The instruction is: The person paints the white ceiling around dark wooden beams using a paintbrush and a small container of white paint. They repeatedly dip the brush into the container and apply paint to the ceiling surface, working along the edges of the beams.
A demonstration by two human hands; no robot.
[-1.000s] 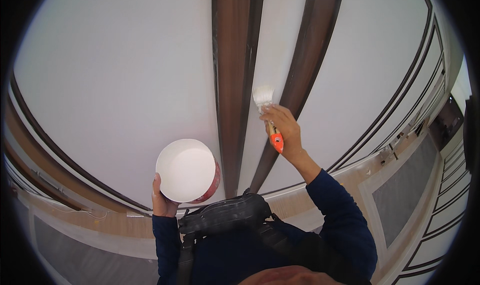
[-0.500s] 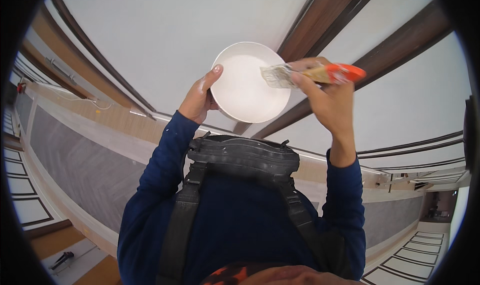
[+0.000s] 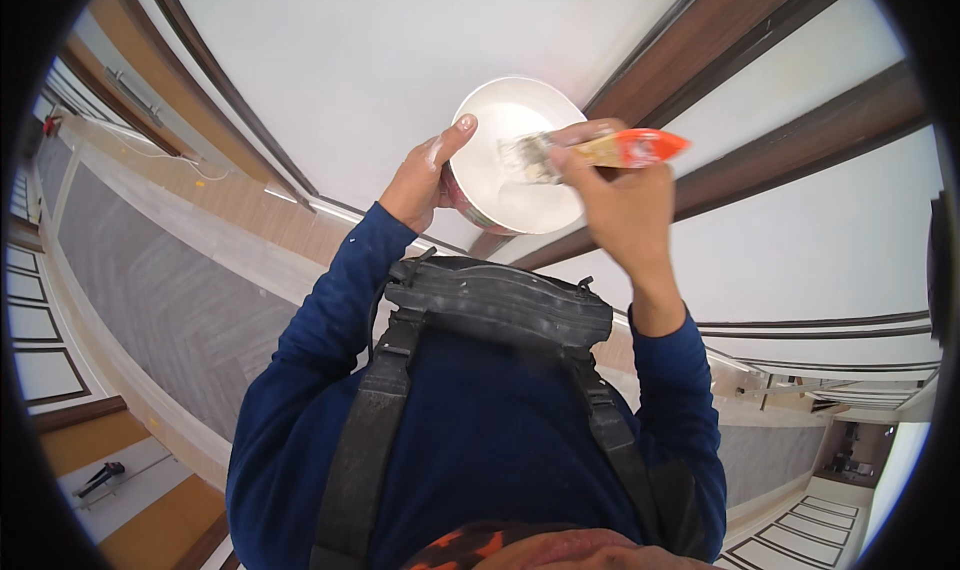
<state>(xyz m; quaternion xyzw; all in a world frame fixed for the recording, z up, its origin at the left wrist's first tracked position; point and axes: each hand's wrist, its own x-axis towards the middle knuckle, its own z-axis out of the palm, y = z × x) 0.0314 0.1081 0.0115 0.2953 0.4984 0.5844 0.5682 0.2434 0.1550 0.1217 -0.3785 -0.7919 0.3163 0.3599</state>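
Note:
My left hand [image 3: 420, 175] grips a round bucket [image 3: 478, 198] of white paint [image 3: 510, 120] by its left side, thumb over the rim, with white smears on the skin. My right hand [image 3: 625, 200] is closed on a paintbrush [image 3: 648, 147] with a wooden handle and orange tip. Its white-coated bristles [image 3: 522, 158] point left, down inside the bucket, at or just above the paint; which, I cannot tell exactly. A black bag [image 3: 497, 300] on straps sits across my chest, below both hands.
A white wall [image 3: 300, 50] with dark wooden mouldings [image 3: 779, 169] lies beyond the bucket. A gray floor covering [image 3: 160, 280] runs along pale flooring [image 3: 190, 185], with a white cable [image 3: 200, 165] on it. More panelled walls and a dark doorway [image 3: 850, 445] show at the rim.
The brush has left the strip between the mouldings and is now inside the bucket. The bucket has risen in the view, and the view has swung to show more of my body and floor.

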